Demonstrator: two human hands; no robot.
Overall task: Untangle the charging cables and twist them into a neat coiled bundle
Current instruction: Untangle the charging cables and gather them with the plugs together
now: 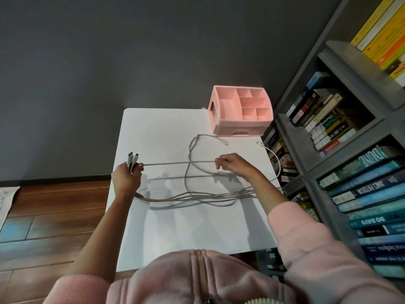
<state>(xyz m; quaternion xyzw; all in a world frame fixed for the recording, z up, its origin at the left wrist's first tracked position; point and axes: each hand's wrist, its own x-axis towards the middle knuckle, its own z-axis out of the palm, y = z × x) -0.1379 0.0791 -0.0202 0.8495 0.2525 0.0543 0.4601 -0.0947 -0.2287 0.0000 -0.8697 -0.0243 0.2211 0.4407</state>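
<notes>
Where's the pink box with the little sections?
In the head view, the pink organizer sits at the far right corner of the white table, beside the bookshelf.

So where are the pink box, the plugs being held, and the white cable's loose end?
pink box point(241, 127): head view, front wall.
plugs point(132, 157): head view, connector tips.
white cable point(260, 143): head view, loose plug end.

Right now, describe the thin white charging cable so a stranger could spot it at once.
On the white square table, look to the pink plastic organizer at the far right corner. Just in front of it, the thin white cable curves along the right edge. Unlike the grey cables, it is bright white.
</notes>
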